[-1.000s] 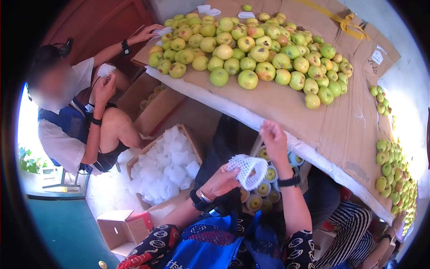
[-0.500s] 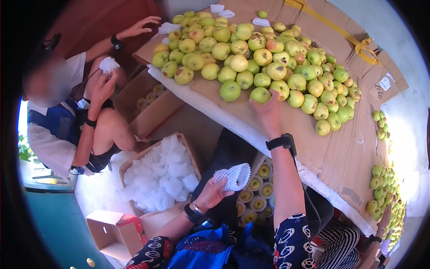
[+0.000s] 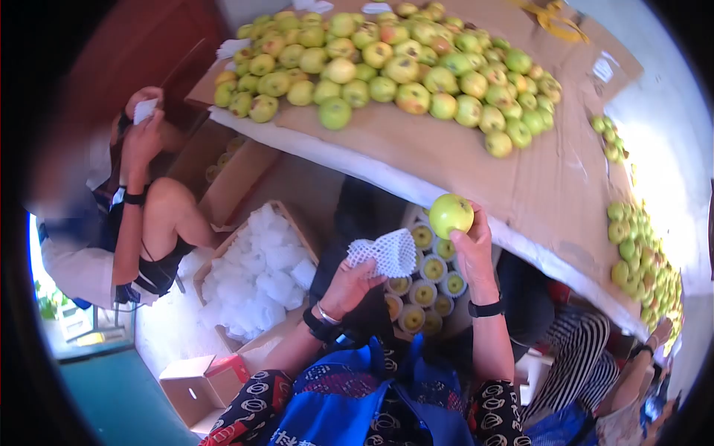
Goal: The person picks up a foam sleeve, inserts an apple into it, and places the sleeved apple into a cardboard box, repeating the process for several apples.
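My left hand (image 3: 349,288) grips a white foam net sleeve (image 3: 387,253), its open end facing right toward my other hand. In my right hand (image 3: 474,249) is a green apple (image 3: 451,215), held up just off the near edge of the table. The apple and the sleeve are apart. Below them a box of apples in foam sleeves (image 3: 424,293) sits close to my body, partly hidden by my hands. A large pile of green and reddish apples (image 3: 401,68) covers the far part of the cardboard-topped table (image 3: 416,160).
Left of me stands a box heaped with white foam sleeves (image 3: 256,267). A co-worker (image 3: 141,149) sits at far left, holding a sleeve, near another box (image 3: 242,178). An open carton (image 3: 197,390) is at lower left. More apples (image 3: 639,245) and a person's arm (image 3: 632,372) are at right.
My right hand has taken an apple from the pile and brought it back toward the sleeve. The view has shifted. The co-worker's two hands have come together at the sleeve.
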The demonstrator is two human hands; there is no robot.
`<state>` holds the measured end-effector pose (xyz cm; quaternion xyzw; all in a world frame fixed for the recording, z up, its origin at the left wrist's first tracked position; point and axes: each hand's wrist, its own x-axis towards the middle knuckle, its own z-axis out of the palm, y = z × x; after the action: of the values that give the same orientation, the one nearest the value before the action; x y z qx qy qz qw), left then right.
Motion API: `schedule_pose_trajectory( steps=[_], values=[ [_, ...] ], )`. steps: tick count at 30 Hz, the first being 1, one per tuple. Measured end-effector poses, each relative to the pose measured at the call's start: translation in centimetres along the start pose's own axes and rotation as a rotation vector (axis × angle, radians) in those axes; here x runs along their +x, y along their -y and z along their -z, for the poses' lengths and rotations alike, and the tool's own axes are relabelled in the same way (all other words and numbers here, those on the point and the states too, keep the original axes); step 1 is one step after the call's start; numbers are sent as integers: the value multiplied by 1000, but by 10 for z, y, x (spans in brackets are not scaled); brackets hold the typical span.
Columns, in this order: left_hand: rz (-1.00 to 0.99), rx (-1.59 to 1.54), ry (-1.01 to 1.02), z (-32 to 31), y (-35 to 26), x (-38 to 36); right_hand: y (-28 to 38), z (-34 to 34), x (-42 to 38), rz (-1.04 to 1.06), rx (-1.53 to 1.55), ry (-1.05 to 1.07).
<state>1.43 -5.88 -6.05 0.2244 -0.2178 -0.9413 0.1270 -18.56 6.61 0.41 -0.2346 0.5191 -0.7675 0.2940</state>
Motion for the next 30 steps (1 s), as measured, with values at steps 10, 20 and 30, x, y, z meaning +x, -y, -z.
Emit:
schedule_pose_trajectory(
  steps=[10,20,30],
  values=[
    [49,302,84,-34,16,-4,-1,36,-88,-57,430,-129],
    [101,400,158,-71,25,7,1,29,-109,108,64,-215],
    [80,340,227,-64,31,5,-8,32,-119,-32,-83,-208]
  ],
)
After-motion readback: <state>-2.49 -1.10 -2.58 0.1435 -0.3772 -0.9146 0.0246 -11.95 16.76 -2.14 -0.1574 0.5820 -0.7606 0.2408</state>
